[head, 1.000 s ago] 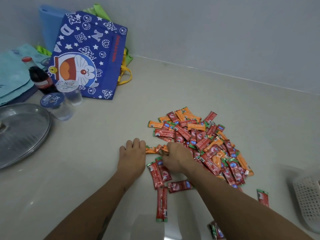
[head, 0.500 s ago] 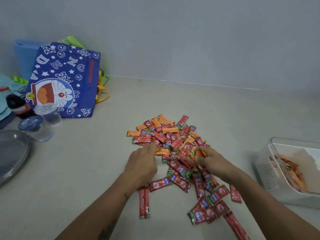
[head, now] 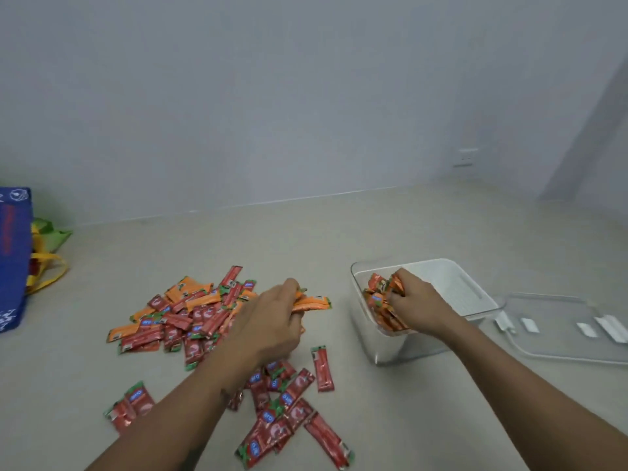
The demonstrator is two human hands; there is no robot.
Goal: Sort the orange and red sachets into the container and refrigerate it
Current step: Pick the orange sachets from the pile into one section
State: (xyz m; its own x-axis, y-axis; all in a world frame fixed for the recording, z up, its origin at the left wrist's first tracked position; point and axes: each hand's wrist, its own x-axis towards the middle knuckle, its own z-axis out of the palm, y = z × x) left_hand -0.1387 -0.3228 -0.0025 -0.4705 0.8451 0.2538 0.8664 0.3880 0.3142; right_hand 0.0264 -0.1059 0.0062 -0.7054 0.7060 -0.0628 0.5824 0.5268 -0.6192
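Fingers [head: 289, 294] of L hand [head: 268, 321] curled shut around a small bundle of orange sachets [head: 311, 302]; bundle sticks out past fingertips toward 3 o'clock, lifted off the surface. Fingers [head: 396, 294] of R hand [head: 416, 305] bent closed inside the clear container [head: 394, 355], gripping a clump of orange/red sachets [head: 379, 290] against the container's left wall. More sachets packed under and at 9 o'clock of R fingertips, all within container.

Container sits at 3 o'clock of L hand, near but apart. White perforated insert [head: 455, 290] visible in its far half. Clear lid [head: 564, 328] lies flat at 3 o'clock of container, just beside it.

Main mixed pile [head: 180, 317] on floor [head: 306, 232], at 9 o'clock of L hand, partly hidden by wrist. Loose red sachets [head: 289, 413] scattered at 6 o'clock of L hand; one single red sachet [head: 323, 368] lies btwn forearms. Blue printed bag [head: 13, 260] at far 9 o'clock edge, cropped.
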